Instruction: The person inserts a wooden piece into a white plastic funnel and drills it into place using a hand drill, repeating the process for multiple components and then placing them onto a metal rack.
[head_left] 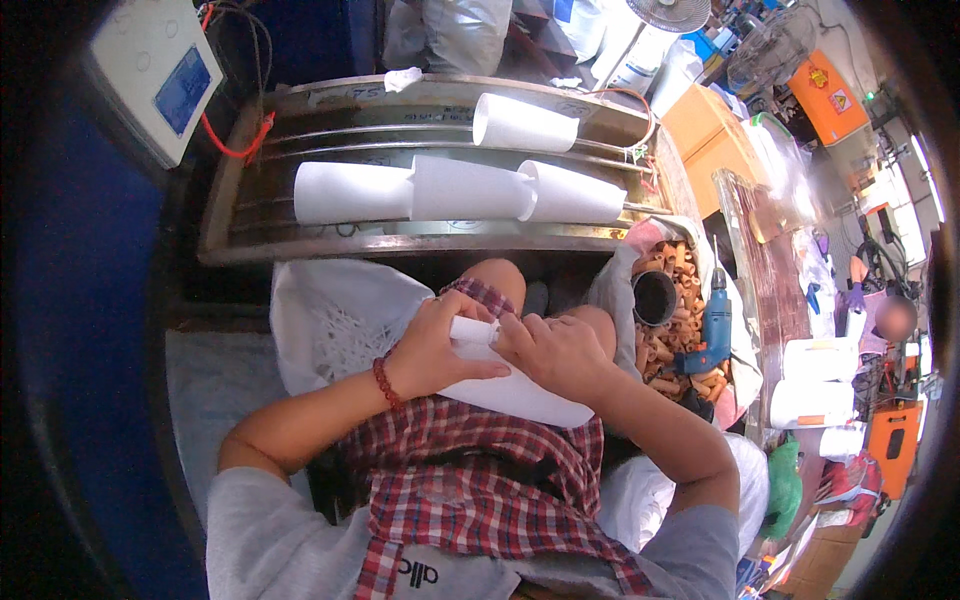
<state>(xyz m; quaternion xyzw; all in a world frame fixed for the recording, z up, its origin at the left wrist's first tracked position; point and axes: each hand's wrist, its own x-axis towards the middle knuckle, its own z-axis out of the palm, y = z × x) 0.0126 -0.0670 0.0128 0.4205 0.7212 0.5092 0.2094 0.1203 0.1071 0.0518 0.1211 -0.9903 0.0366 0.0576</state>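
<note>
Over my lap, both hands are closed on a white tapered sleeve (515,393) that looks like thin, sheet-like material. My left hand (432,352) grips it from the left, thumb along its near side and fingers around a small rolled white end. Pressed against that same end are the bent fingers of my right hand (553,352); exactly what they pinch is hidden. Beyond my knees, a metal trough (400,244) with long rods carries more white sleeves. Three lie end to end in a row (465,188), and a single one (525,123) rests behind them.
A white sack (310,300) with thin white scraps stands left of my lap. At right, a cloth-lined container holds several brown tubes (690,265), a dark round cup (655,298) and a blue power drill (716,325). Farther right are a cardboard box (705,140) and another person (870,310).
</note>
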